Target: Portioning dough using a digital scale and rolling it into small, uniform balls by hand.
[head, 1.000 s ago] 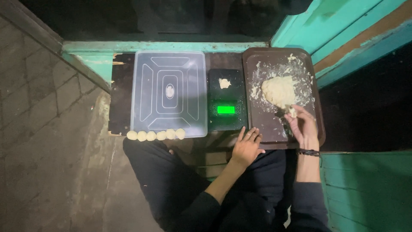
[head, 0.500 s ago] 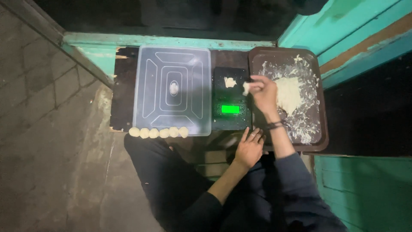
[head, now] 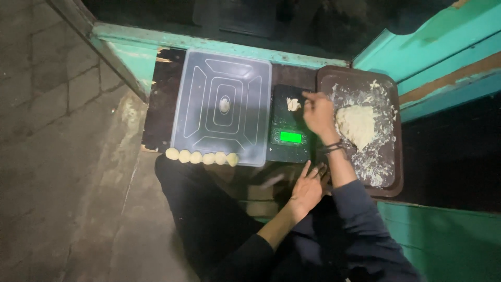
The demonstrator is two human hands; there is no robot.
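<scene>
— What are the surfaces like?
— The lid (head: 222, 107) is translucent, smooth plastic with a soft sheen. The scale (head: 288, 125) is dark, matt plastic with a glowing green display.
— And the dough?
— The dough lump (head: 356, 125) looks soft, matt and rough, on a brown floury tray (head: 389, 180). The ledge (head: 156, 112) is worn, chipped dark wood.

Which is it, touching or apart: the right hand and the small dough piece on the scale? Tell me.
Apart. The head view shows dark scale surface between the right hand fingertips and the dough piece.

Dim scene, light from above centre; glare on plastic lid (head: 222, 107); dark edges, slight blur.
</scene>
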